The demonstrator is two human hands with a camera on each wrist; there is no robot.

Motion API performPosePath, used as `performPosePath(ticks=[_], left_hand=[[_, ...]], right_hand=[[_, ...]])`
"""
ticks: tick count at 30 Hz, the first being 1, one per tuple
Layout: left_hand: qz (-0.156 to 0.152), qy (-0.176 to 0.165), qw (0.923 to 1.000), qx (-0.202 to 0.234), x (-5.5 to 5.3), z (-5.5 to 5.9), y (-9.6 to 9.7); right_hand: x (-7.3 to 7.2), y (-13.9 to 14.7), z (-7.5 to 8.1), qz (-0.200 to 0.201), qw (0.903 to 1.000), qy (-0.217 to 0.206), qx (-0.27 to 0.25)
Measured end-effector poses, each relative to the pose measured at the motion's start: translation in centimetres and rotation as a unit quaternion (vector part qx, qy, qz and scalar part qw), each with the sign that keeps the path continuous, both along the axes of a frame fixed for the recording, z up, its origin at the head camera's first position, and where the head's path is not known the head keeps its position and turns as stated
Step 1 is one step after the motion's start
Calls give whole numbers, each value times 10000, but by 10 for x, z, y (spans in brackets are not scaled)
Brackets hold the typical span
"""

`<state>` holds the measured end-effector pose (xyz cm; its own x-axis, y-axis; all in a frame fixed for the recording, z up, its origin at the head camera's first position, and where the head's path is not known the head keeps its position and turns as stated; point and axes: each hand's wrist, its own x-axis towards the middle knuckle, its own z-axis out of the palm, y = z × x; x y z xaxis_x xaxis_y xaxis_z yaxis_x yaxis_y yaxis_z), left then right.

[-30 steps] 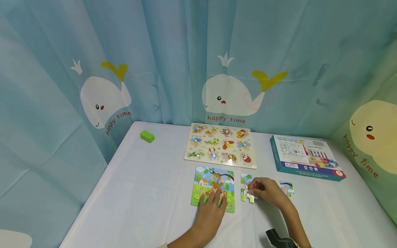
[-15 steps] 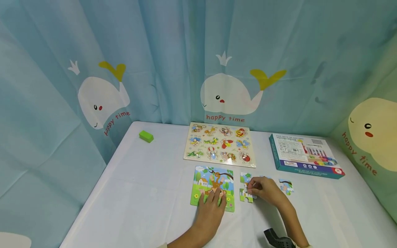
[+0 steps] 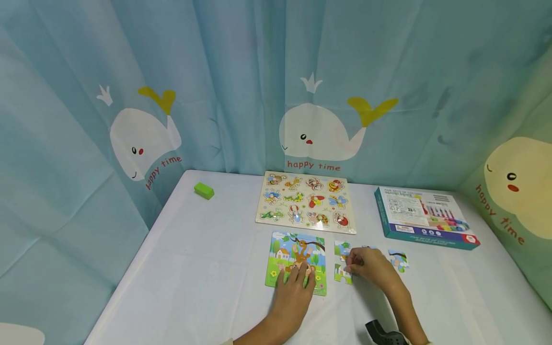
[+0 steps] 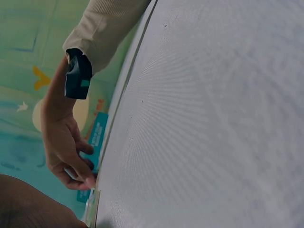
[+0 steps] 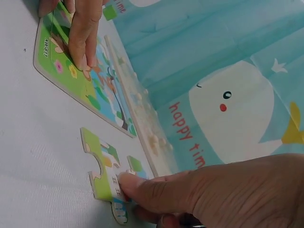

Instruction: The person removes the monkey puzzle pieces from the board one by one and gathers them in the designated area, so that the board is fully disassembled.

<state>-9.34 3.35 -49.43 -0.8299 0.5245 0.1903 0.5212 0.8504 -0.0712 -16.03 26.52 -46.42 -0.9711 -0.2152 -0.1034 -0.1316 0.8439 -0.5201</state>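
A monkey jigsaw puzzle (image 3: 282, 247) lies flat on the white table, with the fingers of my left hand (image 3: 295, 292) resting spread over its lower half. To its right, my right hand (image 3: 374, 269) pinches a jigsaw piece (image 5: 102, 185) with a house picture, thumb on its printed face in the right wrist view. Just above this piece in the head view lies a blue-and-green piece (image 3: 341, 246). Another piece (image 3: 397, 259) sits right of that hand, and one more is mostly hidden behind the knuckles. The left wrist view shows the right hand (image 4: 64, 152) from the side.
A wooden board of insect pictures (image 3: 306, 202) lies behind the monkey puzzle. Farther right stands a teal-edged box (image 3: 424, 218), and a green block (image 3: 204, 190) sits at the back left. A whale-print curtain (image 3: 241, 96) rises behind the table.
The house piece and the right fingertips on it have shifted only slightly. My left hand stays in place on the monkey puzzle.
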Motion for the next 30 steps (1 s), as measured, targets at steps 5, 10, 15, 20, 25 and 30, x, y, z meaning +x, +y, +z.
performPosePath(ticks=[5, 10, 15, 20, 25, 30], left_hand=[[33, -116, 9999, -31, 0, 2, 1], [32, -117, 9999, -28, 0, 3, 1], [30, -18, 10000, 9, 0, 1, 1], [3, 129, 9999, 39, 0, -1, 1], [-19, 147, 9999, 28, 0, -1, 0], [-34, 175, 9998, 65, -1, -2, -1]], right_hand=[[2, 0, 0, -23, 9999, 100, 54], [1, -1, 0, -88, 9999, 56, 118], [1, -2, 2, -185, 9997, 15, 133], [2, -3, 5, -229, 9997, 31, 119], [2, -3, 5, -141, 9997, 131, 163], [3, -4, 7, -191, 9995, 174, 187]])
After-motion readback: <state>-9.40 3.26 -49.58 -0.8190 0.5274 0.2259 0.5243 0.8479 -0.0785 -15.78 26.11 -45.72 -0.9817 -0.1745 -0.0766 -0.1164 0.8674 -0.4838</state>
